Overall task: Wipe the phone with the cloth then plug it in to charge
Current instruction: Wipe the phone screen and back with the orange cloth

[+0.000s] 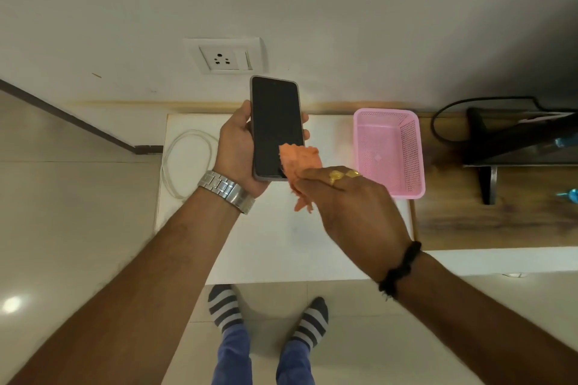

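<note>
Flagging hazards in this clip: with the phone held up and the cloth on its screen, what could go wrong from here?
1. The left hand alone holds the phone in the air above the white table; pressure from the orange cloth in the right hand could push it loose.
2. The white cable lies coiled at the table's left edge and could be dragged off when grabbed.

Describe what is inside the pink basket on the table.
The pink basket appears empty: only its perforated floor and mesh walls show. The right hand, holding the orange cloth, covers the basket's near-left corner, so that part cannot be checked.
</note>
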{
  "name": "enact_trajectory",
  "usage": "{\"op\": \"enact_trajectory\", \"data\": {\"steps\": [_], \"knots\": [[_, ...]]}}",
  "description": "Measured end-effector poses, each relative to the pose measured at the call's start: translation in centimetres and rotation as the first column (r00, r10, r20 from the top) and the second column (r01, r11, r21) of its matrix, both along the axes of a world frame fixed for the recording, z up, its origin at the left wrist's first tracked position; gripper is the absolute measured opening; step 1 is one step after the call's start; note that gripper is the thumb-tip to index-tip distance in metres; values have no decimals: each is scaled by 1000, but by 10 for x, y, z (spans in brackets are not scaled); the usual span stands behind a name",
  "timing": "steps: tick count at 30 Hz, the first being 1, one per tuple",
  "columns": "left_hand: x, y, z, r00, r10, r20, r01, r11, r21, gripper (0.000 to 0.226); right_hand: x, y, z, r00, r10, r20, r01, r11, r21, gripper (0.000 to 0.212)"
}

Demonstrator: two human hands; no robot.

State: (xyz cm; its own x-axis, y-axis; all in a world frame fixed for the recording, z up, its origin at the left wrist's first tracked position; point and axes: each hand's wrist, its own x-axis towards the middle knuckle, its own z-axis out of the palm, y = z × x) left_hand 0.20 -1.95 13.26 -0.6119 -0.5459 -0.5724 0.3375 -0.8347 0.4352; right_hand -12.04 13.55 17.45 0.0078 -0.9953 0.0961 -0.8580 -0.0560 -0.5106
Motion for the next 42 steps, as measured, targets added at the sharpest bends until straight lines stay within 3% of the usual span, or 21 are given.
{"op": "enact_trajectory", "data": {"steps": [7,14,18,22,24,26,29,31,35,38,40,42], "knots": [[-16,13,-1,999,-34,10,34,999,12,67,31,-15,10,991,123,-58,-115,985,131,43],[-9,10,5,1000,-3,-21,3,1000,-19,65,2,-12,17,1000,-4,6,3,997,78,34],[-14,11,7,1000,18,-18,-18,1000,5,67,-3,-8,7,987,-117,113,72,936,346,45],[-21,22,5,1000,-4,18,4,1000,23,68,17,-14,10,998,-56,37,53,997,63,22],[-22,26,4,1000,0,31,-1,999,32,68,29,-18,10,999,-3,43,3,1000,0,28],[-17,23,1,999,22,42,-23,999,26,69,24,-17,6,999,38,19,-39,998,41,41],[-7,16,0,999,36,37,-36,999,5,70,1,-10,7,1000,-10,-27,12,996,90,42],[-9,17,1,998,34,47,-35,999,4,71,2,-8,8,998,-54,-14,55,997,61,39],[-21,24,2,999,3,45,-4,999,33,72,32,-13,2,999,13,43,-13,1000,12,35],[-15,24,-3,999,28,22,-29,998,47,74,25,-11,0,996,28,86,-37,993,109,43],[-13,27,-1,1000,21,4,-21,998,58,72,20,-20,12,992,45,115,-66,980,189,30],[-15,33,-1,1000,-2,-25,4,996,85,66,14,-42,22,993,-34,110,21,994,110,20]]}}
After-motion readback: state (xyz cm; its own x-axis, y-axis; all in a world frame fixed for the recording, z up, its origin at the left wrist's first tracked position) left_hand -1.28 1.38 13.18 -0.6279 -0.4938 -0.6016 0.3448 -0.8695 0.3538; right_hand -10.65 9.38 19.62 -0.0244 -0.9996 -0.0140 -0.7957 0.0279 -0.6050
